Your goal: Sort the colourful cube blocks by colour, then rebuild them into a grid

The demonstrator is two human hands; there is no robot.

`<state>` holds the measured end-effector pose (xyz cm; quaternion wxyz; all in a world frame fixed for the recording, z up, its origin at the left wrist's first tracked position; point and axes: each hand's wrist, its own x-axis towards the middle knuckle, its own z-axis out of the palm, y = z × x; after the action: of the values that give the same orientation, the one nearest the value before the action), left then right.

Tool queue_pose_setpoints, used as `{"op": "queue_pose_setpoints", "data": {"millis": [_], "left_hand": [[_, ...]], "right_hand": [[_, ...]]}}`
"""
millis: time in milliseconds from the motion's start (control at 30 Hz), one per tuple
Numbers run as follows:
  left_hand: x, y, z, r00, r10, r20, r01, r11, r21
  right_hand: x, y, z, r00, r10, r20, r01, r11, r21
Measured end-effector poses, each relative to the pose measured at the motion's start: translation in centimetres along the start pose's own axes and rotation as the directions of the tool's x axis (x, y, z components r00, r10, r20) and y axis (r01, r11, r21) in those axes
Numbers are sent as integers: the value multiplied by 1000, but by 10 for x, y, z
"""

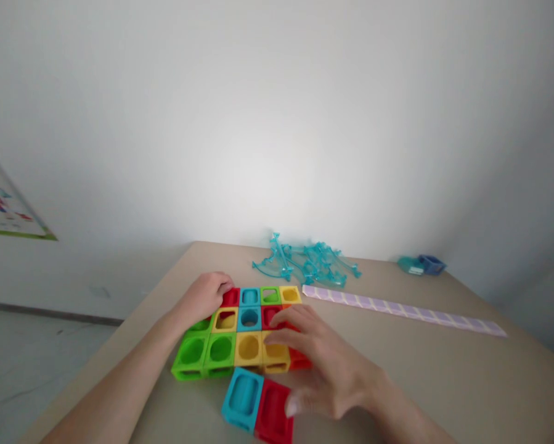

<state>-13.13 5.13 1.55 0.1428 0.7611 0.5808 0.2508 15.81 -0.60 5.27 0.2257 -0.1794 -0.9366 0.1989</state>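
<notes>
A flat grid of hollow plastic cubes (240,330) in green, yellow, red, blue and orange lies on the beige table (443,382). My left hand (207,295) rests on the grid's far left corner, fingers curled over a red cube (231,298). My right hand (325,364) hovers over the grid's right side with fingers spread, its fingertips touching the yellow and red cubes. A separate blue cube (242,398) and red cube (273,412) sit joined together in front of the grid, just beside my right thumb.
A heap of clear turquoise curved track pieces (307,262) lies at the table's far edge. A long lilac strip (403,309) stretches to the right of the grid. Small teal and blue pieces (422,265) sit at the far right corner. A poster (4,209) hangs on the left wall.
</notes>
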Motion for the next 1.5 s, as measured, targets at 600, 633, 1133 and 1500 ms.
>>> {"op": "queue_pose_setpoints", "data": {"millis": [600,633,1133,1500], "left_hand": [[-6,25,-1,988,127,90,-137,985,109],[-6,25,0,987,129,92,-139,984,109],[-38,58,-9,837,367,406,-404,915,5],[-36,70,-8,826,339,450,-401,915,48]], "right_hand": [[4,-20,15,992,-45,121,58,993,-105],[3,-22,17,991,-50,121,65,990,-125],[6,-19,44,974,-160,159,199,940,-277],[1,-11,37,989,-147,22,149,982,-115]]}}
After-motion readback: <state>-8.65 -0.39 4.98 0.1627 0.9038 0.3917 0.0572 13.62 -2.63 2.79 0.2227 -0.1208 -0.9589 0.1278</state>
